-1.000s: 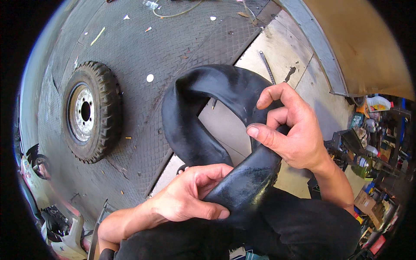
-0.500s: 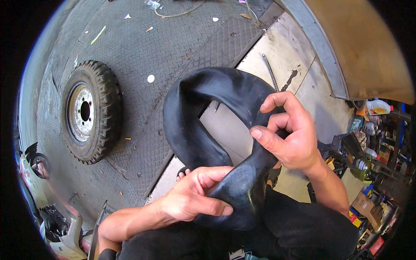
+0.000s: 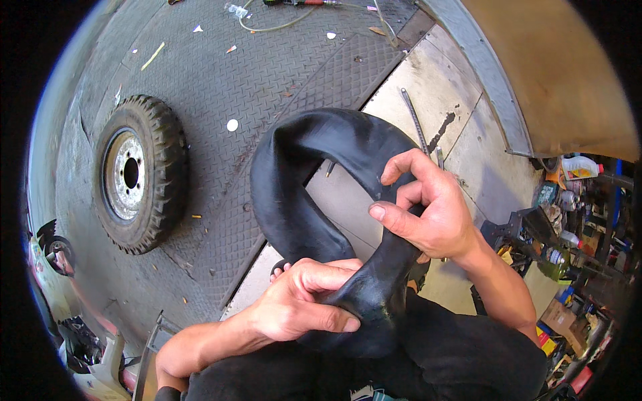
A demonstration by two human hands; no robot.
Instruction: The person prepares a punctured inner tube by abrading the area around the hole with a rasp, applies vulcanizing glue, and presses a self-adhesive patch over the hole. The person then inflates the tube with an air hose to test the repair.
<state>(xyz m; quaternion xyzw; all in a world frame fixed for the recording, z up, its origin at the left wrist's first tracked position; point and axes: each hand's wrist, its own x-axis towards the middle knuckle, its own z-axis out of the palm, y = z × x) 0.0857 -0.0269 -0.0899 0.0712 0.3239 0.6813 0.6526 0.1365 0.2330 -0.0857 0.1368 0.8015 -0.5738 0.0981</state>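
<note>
At the lower left of the frame we see part of a pale vehicle body (image 3: 103,381). To the right of it, in the left part of the frame, a wheel (image 3: 154,180) with a chunky black tyre shows its worn, pale hub. It is on a dark, ridged floor covering (image 3: 207,80), where a small white disc (image 3: 232,125) lies to the right of the wheel.

Below the middle of the frame, our left hand (image 3: 297,301) is clamped on a black inner tube (image 3: 284,207), thumb on the near face and fingers tucked around the far side. The tube fills the centre of the frame as a bent, slack loop, its near end over our dark trousers (image 3: 461,347).

Right of centre, our right hand (image 3: 438,214) grips a narrowed stretch of the tube; its thumb and forefinger tips are apart. Just above that hand, a thin metal bar (image 3: 413,120) lies on the pale floor (image 3: 455,67).

A brown panel (image 3: 562,73) fills the upper right, and below it we see crowded shelves with a white bottle (image 3: 580,168).
</note>
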